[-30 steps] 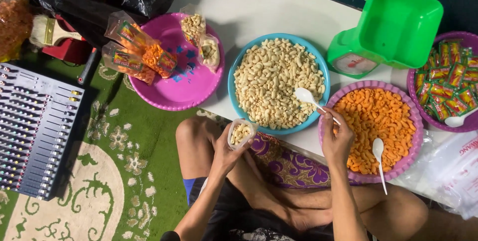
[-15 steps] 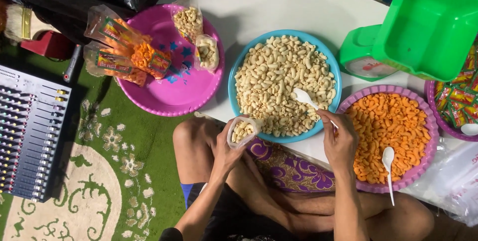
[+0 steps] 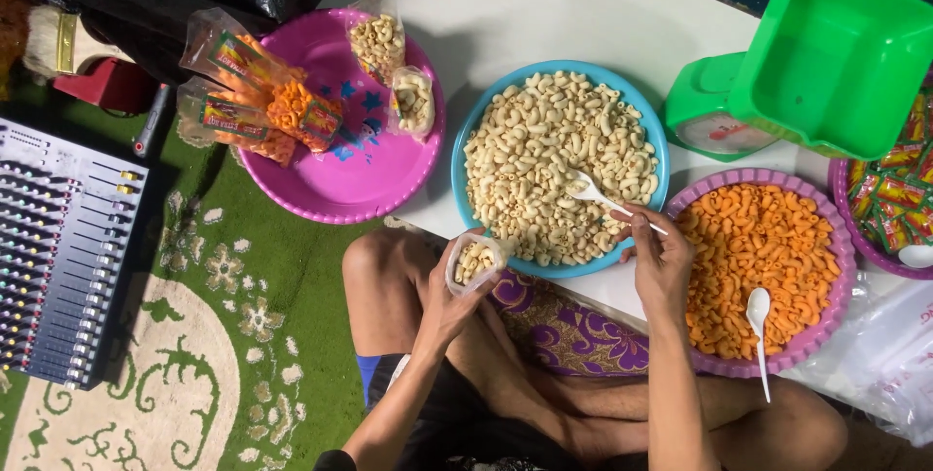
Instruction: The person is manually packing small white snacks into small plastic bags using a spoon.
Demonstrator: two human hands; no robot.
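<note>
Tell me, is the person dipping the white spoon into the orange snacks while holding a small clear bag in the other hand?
Not quite. In the head view the right hand dips the white spoon into the pale snacks in the blue bowl, not the orange ones. The left hand does hold the small clear bag.

Partly cut-off items beside the green plastic kitchen scale (image 3: pixel 807 72)

Right of it, the purple plastic bowl of sachets (image 3: pixel 844 201) is cropped; its white spoon (image 3: pixel 915 254) shows only the bowl.

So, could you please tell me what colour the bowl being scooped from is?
Blue bowl, seen in the head view.
</note>
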